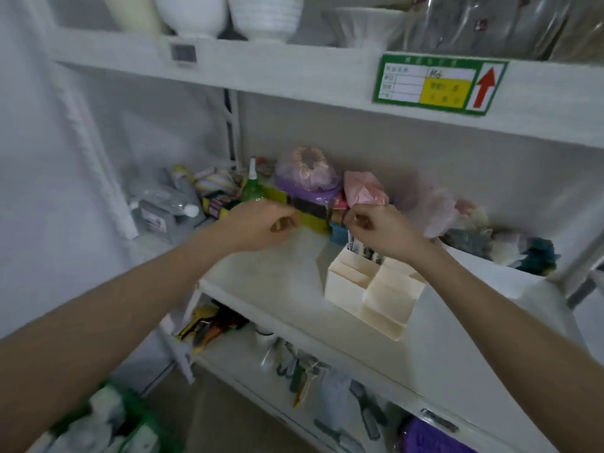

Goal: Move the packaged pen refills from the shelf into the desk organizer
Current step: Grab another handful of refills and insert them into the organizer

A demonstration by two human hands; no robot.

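Note:
A cream desk organizer [369,295] with several compartments stands on the middle shelf [277,276]. Packaged pen refills [362,250] stand upright in its rear slot, partly hidden by my wrist. My right hand [376,228] hovers right above that slot, fingers pinched together at the top of the packets. My left hand [261,223] is to the left over the bare shelf, fingers curled in with nothing visible in them, just in front of a yellow box [310,217].
Along the back of the shelf sit a green bottle [253,188], a purple bagged bundle [307,178], pink bags [364,188] and grey packs [163,207]. White bowls [264,14] stand on the shelf above. The lower shelf [294,364] holds tools.

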